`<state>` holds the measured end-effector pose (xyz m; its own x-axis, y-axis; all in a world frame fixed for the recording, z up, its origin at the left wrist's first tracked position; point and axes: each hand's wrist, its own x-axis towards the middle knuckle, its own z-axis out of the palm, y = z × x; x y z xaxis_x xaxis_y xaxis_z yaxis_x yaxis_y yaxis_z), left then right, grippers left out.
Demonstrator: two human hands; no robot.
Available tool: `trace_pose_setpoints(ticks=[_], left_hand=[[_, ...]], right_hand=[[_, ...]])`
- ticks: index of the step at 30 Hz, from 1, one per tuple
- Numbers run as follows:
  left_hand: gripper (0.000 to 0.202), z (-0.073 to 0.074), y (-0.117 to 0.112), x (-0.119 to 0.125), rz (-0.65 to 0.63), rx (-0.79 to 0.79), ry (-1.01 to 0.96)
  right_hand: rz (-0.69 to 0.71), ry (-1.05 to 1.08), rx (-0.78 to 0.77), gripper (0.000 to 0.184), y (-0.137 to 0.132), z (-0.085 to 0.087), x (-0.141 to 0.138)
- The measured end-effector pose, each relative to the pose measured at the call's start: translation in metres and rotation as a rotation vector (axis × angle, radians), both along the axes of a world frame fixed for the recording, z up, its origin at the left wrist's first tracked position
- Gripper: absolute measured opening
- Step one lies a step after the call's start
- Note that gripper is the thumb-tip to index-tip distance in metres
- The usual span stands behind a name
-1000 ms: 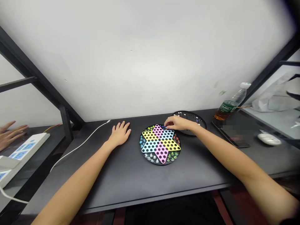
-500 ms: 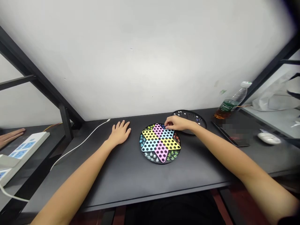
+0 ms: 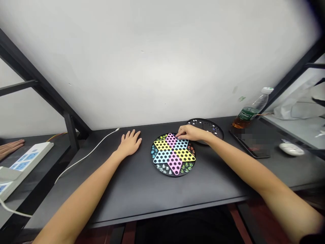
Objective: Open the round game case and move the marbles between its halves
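Observation:
A round Chinese-checkers board (image 3: 173, 154) with a pink, yellow and blue star lies on the dark desk (image 3: 142, 189). Coloured marbles fill the pockets around its rim. My right hand (image 3: 190, 132) rests at the board's far edge, fingertips pinched together over the marbles there; what they hold is too small to make out. My left hand (image 3: 130, 142) lies flat on the desk left of the board, fingers spread, holding nothing.
A black round lid (image 3: 208, 127) sits behind the board. A bottle (image 3: 250, 111), a phone (image 3: 250, 145) and a white mouse (image 3: 290, 148) are to the right. A white cable (image 3: 86, 156) and a power strip (image 3: 20, 166) lie left, near another person's hand (image 3: 10, 147).
My right hand's fingertips have shifted slightly left along the board's far edge. The other person's hand at far left has drawn back and lowered.

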<state>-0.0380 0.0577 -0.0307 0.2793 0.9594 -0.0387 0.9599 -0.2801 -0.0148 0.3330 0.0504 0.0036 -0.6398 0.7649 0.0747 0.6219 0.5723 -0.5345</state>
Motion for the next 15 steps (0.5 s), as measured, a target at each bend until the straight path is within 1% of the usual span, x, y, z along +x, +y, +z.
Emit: trace_pose_setpoints(ticks=[4,7,9,12,13,15], left_hand=[[0.061,0.000,0.000,0.000,0.000,0.012,0.003],[0.061,-0.001,0.001,0.000,-0.004,0.017,0.003],[0.061,-0.001,0.001,-0.001,-0.004,0.016,0.003],[0.061,0.000,0.000,-0.001,0.000,0.010,0.002],[0.061,0.000,0.000,-0.001,0.001,0.007,0.001],[0.061,0.000,0.000,-0.001,-0.001,0.006,-0.004]], right_hand=[[-0.029,-0.064,0.028,0.021,0.003,-0.003,-0.002],[-0.081,-0.099,0.029,0.018,0.004,-0.005,-0.006],[-0.096,-0.105,0.035,0.017,0.003,-0.002,-0.009],[-0.094,-0.062,-0.013,0.021,0.001,0.013,-0.004],[-0.114,-0.033,-0.036,0.024,0.001,0.021,0.002],[-0.206,0.028,-0.049,0.029,0.000,0.037,0.022]])
